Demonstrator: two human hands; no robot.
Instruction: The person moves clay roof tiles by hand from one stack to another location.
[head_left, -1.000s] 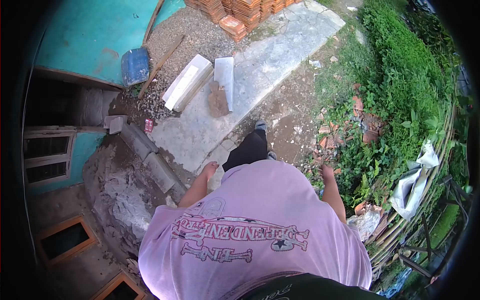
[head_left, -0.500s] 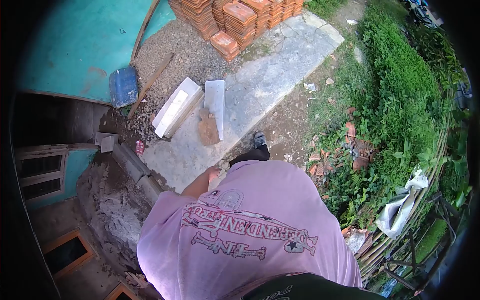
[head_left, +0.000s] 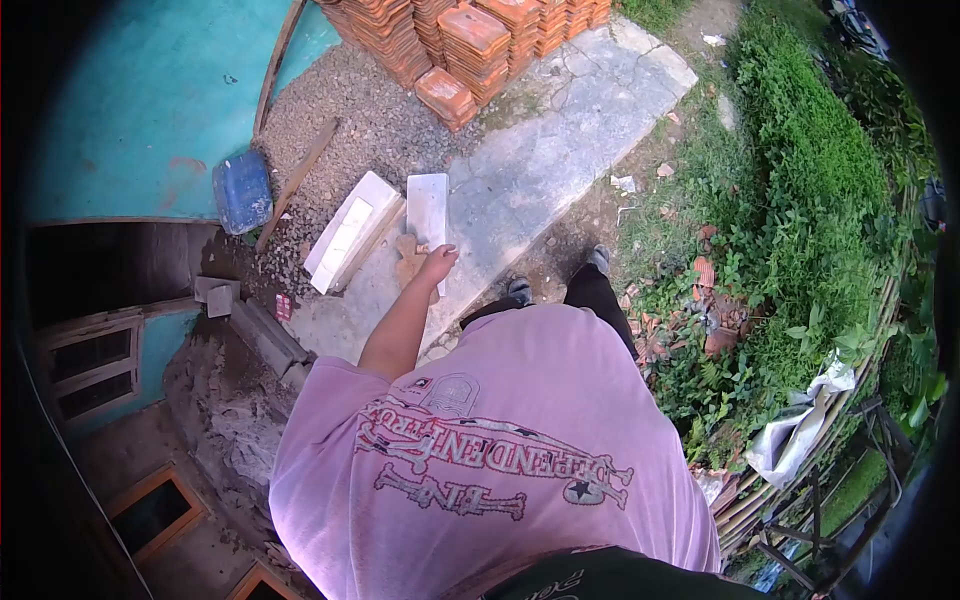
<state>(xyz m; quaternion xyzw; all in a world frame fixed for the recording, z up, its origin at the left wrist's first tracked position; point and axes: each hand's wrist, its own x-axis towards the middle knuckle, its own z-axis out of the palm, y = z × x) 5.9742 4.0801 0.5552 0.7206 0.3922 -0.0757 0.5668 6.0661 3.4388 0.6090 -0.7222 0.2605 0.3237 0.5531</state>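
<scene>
My left hand (head_left: 438, 263) reaches forward on the left of my body with its fingers curled in. Whether anything is inside the fingers is hidden. In the view it overlaps a pale flat slab (head_left: 428, 205) and a brown flat piece with a narrower neck (head_left: 408, 260), both lying on the concrete; contact cannot be made out. Left of these lies a long whitish block (head_left: 352, 235) with a bright strip on top. My right hand is out of view.
Stacked orange roof tiles (head_left: 475, 50) stand ahead beside a gravel heap (head_left: 350, 100). A blue jerrycan (head_left: 242, 192) and a wooden plank (head_left: 298, 185) lie by the turquoise wall (head_left: 150, 130). Broken tiles and plants (head_left: 800, 200) border the right. Grey blocks (head_left: 265, 335) line the left.
My left arm has swung forward and up, from beside my shirt to over the brown piece and slab. A second foot now shows on the right.
</scene>
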